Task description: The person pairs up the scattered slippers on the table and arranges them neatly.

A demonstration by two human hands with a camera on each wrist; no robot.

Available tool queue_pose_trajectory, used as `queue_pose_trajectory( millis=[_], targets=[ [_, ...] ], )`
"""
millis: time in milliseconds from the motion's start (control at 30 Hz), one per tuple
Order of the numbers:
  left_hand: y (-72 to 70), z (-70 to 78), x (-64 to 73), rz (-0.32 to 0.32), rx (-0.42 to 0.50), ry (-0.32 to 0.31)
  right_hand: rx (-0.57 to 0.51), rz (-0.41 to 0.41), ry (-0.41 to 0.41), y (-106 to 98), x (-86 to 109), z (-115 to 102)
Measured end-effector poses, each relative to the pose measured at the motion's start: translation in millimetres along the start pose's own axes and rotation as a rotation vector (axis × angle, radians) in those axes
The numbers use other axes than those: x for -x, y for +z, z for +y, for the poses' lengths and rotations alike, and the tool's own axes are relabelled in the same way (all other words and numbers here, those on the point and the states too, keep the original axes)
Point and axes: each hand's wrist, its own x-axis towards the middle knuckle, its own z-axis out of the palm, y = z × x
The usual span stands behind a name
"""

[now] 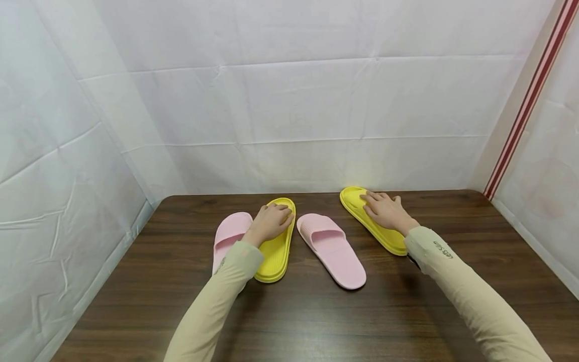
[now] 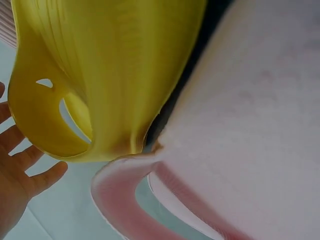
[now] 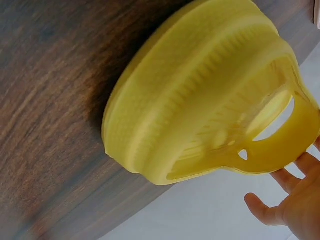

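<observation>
On the left, my left hand [image 1: 270,222] is over the strap end of a yellow slipper [image 1: 274,257]. In the left wrist view its fingers are spread and fairly straight beside the slipper's strap [image 2: 35,112]; firm contact is unclear. My right hand [image 1: 385,211] lies over another yellow slipper [image 1: 384,237], fingers extended at the strap [image 3: 285,155] and thumb apart. A pink slipper [image 1: 232,227] sits left of the left yellow one, partly hidden by my left forearm. Between the yellow slippers, a second pink slipper [image 1: 336,254] lies slanted, strap end away from me.
The slippers lie on a dark brown wooden table [image 1: 307,322]. A white sheet [image 1: 289,110] hangs behind its far edge, with more white sheeting [image 1: 59,201] on the left. A red-striped band [image 1: 526,105] runs down at the right corner.
</observation>
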Motion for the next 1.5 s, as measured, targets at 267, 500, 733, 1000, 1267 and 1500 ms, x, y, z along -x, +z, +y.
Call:
queue_pose_trajectory(
  millis=[267,500,733,1000,1267,1500],
  targets=[
    [0.4,-1.8,0.7,0.023,0.036,0.054,0.036,0.002,0.006,2,3.6,0],
    [-1.1,-2.0,4.3,0.053,0.035,0.103,0.042,0.034,-0.011,-1,8.4,-1],
    [-4.1,0.6,8.6,0.025,0.056,0.130,0.037,0.040,-0.014,-5,16.1,2],
    [-4.3,1.0,15.9,0.043,0.074,0.096,0.011,0.041,-0.040,-5,24.0,6],
    [-3.5,3.9,20.5,0.038,0.096,0.066,-0.008,0.033,-0.052,-6,35.0,8],
    [-3.6,4.5,23.6,0.021,0.096,0.081,-0.011,0.033,-0.062,-6,42.1,14]
  ],
)
